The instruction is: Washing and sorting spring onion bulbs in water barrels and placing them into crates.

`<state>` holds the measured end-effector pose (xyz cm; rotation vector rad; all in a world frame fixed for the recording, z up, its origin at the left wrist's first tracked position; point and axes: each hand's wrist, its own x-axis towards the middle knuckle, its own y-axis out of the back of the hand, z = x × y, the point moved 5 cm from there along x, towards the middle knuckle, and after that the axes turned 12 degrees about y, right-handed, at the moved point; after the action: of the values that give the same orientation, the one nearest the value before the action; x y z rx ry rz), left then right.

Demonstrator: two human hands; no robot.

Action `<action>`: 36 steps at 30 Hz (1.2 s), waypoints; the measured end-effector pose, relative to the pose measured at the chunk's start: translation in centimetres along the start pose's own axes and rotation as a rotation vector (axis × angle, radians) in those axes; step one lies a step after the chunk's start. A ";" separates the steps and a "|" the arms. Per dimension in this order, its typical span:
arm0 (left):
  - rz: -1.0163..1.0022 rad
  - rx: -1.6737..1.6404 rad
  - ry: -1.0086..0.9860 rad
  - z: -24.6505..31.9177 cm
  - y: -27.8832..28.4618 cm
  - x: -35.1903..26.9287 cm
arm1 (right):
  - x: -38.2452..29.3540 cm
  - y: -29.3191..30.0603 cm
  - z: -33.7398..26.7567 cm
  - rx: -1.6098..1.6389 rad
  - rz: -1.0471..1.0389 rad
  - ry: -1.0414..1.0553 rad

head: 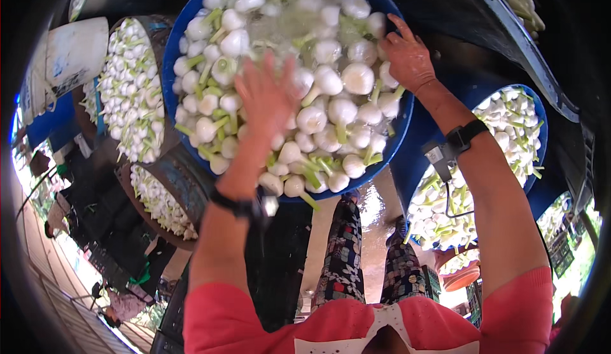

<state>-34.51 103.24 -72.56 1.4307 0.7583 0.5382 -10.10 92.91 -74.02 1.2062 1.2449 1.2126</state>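
A large blue tub (408, 115) in front of me is full of white bulbs with trimmed green stems, which look like fresh garlic or onions, floating in water. My left hand (268, 97), blurred by motion, is over the bulbs left of the middle with its fingers spread. I see nothing held in it. At the tub's right side, my right hand (406, 57) touches or hovers by the rim and the outermost bulbs, its fingers partly extended. Near its fingertips lies a white bulb (376, 24). The water (272, 29) looks stirred up towards the far side.
More bulbs fill rusty drums (184, 182) at the left and blue barrels (537, 115) at the right. A white bucket (79, 53) lies tilted at upper left. A metal edge (520, 43) runs along the upper right. Other people are at the lower left.
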 end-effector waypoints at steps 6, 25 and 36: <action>0.007 -0.069 -0.048 2.6 -2.8 -3.5 | 1.2 0.8 -1.3 0.056 0.066 0.003; -0.338 -0.786 0.391 14.5 -8.4 4.2 | 2.3 0.7 -2.3 0.013 0.219 0.072; -0.381 -0.133 0.162 1.3 -2.8 -18.3 | 1.4 0.2 -1.6 -0.013 0.097 0.046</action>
<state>-45.96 88.67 -72.82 1.0932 1.0765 0.4021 -11.68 94.28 -73.83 1.2478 1.2224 1.3245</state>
